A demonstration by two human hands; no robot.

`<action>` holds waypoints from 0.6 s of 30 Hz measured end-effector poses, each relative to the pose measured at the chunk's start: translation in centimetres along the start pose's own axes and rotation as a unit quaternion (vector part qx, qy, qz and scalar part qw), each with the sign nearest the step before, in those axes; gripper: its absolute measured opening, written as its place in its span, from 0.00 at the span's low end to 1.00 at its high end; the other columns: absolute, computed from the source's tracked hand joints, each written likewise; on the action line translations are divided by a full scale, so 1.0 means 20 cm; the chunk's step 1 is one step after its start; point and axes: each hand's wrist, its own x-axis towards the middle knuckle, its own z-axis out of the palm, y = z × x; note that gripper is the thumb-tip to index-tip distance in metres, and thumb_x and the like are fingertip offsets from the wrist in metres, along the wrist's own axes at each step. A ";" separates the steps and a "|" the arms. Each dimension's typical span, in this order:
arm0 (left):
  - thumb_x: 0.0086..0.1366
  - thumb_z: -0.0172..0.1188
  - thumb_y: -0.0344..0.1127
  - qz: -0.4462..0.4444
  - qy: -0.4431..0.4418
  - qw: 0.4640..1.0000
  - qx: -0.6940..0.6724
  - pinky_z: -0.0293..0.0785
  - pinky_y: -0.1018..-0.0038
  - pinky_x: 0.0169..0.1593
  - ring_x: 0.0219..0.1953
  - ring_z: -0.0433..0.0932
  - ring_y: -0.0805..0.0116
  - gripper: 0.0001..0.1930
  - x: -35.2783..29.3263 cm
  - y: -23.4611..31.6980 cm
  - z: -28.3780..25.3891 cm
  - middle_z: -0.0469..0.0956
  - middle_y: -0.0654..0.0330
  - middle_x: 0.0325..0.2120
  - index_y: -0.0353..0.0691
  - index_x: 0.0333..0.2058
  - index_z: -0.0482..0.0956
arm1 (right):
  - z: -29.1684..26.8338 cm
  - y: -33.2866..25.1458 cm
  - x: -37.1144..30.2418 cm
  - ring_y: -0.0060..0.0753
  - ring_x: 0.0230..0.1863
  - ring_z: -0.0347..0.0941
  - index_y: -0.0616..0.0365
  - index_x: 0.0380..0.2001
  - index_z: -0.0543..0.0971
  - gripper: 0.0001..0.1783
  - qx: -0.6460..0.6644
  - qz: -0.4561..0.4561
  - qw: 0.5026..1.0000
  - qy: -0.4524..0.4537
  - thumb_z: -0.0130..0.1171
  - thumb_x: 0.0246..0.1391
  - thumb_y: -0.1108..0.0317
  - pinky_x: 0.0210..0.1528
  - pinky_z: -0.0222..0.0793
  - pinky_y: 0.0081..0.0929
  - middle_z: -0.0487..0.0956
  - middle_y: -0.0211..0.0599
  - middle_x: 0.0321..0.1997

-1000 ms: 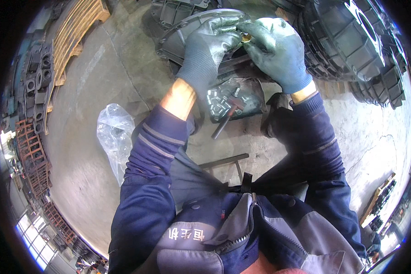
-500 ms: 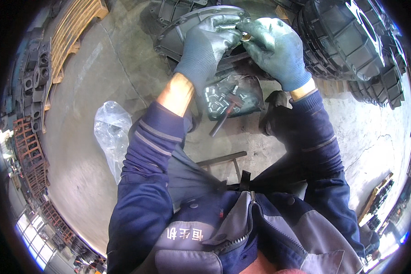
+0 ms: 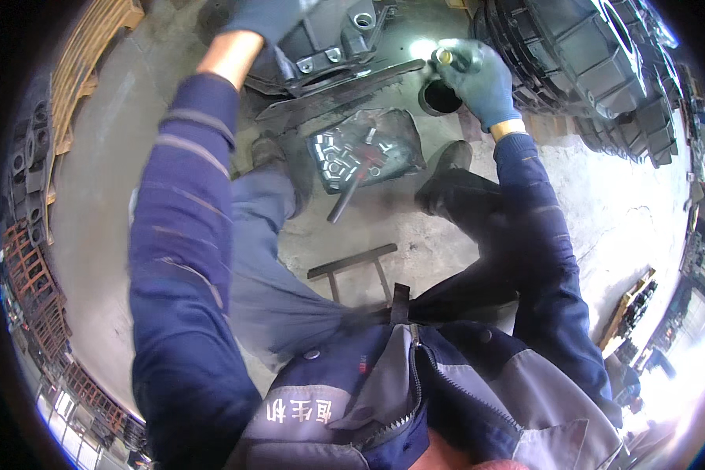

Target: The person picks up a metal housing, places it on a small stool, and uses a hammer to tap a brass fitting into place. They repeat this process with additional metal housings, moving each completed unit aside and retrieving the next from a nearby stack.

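Observation:
My left hand (image 3: 268, 17), in a grey-blue glove, is at the top edge beside a dark metal casting (image 3: 321, 43) with bolt lugs and a round bore; its fingers are cut off or blurred. My gloved right hand (image 3: 482, 82) is closed around a small round piece (image 3: 445, 56) with a yellowish face, whose kind I cannot make out. Just below that hand stands a dark round container (image 3: 439, 100), open at the top. Between my feet and the casting lies a dark bag or tray (image 3: 410, 145) of shiny metal sleeves (image 3: 333, 153). A hammer (image 3: 346, 196) rests across it.
Large ribbed round castings (image 3: 560, 63) are stacked at the right. A dark bar (image 3: 352, 90) runs along the casting's near side. A low metal stand (image 3: 352, 261) is between my legs. Wooden pallets (image 3: 94, 55) and rusty racks (image 3: 43, 270) line the left.
My hands, close together before, are now apart: the left has moved left and up, the right lower. A different part of the casting shows. The clear plastic bag is out of sight.

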 end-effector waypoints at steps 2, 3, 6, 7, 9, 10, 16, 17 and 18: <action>0.68 0.61 0.51 0.046 -0.082 0.995 0.008 0.78 0.56 0.46 0.41 0.85 0.47 0.22 0.06 -0.14 0.05 0.85 0.43 0.39 0.37 0.47 0.85 | 0.09 0.19 -0.10 0.49 0.41 0.83 0.48 0.45 0.86 0.20 0.056 0.129 0.988 -0.063 0.71 0.52 0.53 0.43 0.78 0.41 0.85 0.46 0.40; 0.70 0.59 0.52 0.110 -0.076 0.990 -0.033 0.78 0.56 0.46 0.40 0.85 0.48 0.23 0.06 -0.18 0.10 0.85 0.43 0.40 0.37 0.48 0.85 | 0.15 0.28 -0.15 0.50 0.41 0.83 0.49 0.45 0.86 0.20 0.042 0.126 0.989 -0.069 0.71 0.52 0.53 0.44 0.78 0.41 0.85 0.47 0.41; 0.71 0.58 0.52 0.041 -0.107 0.991 -0.063 0.79 0.59 0.45 0.40 0.85 0.52 0.23 0.08 -0.24 0.21 0.86 0.44 0.40 0.36 0.48 0.85 | 0.33 0.52 -0.26 0.57 0.41 0.82 0.52 0.44 0.85 0.20 -0.013 0.146 0.985 -0.088 0.70 0.52 0.53 0.47 0.78 0.43 0.84 0.53 0.42; 0.71 0.58 0.52 0.025 -0.115 0.990 -0.074 0.79 0.60 0.45 0.40 0.85 0.53 0.23 0.07 -0.24 0.23 0.86 0.45 0.40 0.36 0.48 0.85 | 0.40 0.58 -0.29 0.57 0.42 0.82 0.53 0.43 0.85 0.20 -0.022 0.182 0.977 -0.112 0.70 0.52 0.53 0.47 0.77 0.44 0.84 0.54 0.42; 0.72 0.57 0.52 -0.002 -0.129 0.986 -0.101 0.79 0.61 0.44 0.39 0.85 0.55 0.23 0.06 -0.22 0.24 0.86 0.46 0.40 0.36 0.49 0.85 | 0.53 0.70 -0.32 0.59 0.44 0.81 0.55 0.42 0.85 0.20 -0.032 0.213 0.966 -0.142 0.68 0.52 0.52 0.48 0.77 0.45 0.84 0.55 0.43; 0.73 0.57 0.52 -0.012 -0.133 0.985 -0.114 0.79 0.62 0.44 0.39 0.85 0.56 0.24 0.06 -0.21 0.24 0.86 0.47 0.40 0.35 0.49 0.85 | 0.60 0.75 -0.33 0.59 0.45 0.81 0.55 0.42 0.85 0.21 -0.056 0.198 0.962 -0.178 0.65 0.54 0.50 0.49 0.78 0.45 0.84 0.54 0.44; 0.75 0.54 0.52 -0.061 -0.168 0.966 -0.187 0.80 0.68 0.43 0.39 0.85 0.62 0.25 0.05 -0.15 0.16 0.87 0.51 0.41 0.34 0.50 0.85 | 0.91 0.92 -0.37 0.55 0.46 0.82 0.54 0.44 0.85 0.22 -0.132 0.223 0.939 -0.228 0.60 0.59 0.48 0.50 0.78 0.46 0.85 0.49 0.45; 0.76 0.54 0.52 -0.064 -0.180 0.961 -0.198 0.80 0.69 0.42 0.39 0.85 0.63 0.25 0.04 -0.13 0.15 0.87 0.51 0.41 0.34 0.50 0.85 | 0.95 0.93 -0.37 0.55 0.46 0.82 0.53 0.44 0.85 0.21 -0.143 0.220 0.935 -0.238 0.62 0.59 0.48 0.50 0.78 0.46 0.85 0.49 0.45; 0.76 0.54 0.52 -0.069 -0.145 0.971 -0.176 0.80 0.69 0.42 0.38 0.85 0.64 0.25 0.02 -0.11 0.17 0.87 0.52 0.40 0.34 0.50 0.85 | 0.97 0.94 -0.38 0.55 0.47 0.82 0.53 0.44 0.85 0.22 -0.132 0.230 0.935 -0.237 0.61 0.59 0.48 0.51 0.77 0.46 0.85 0.49 0.45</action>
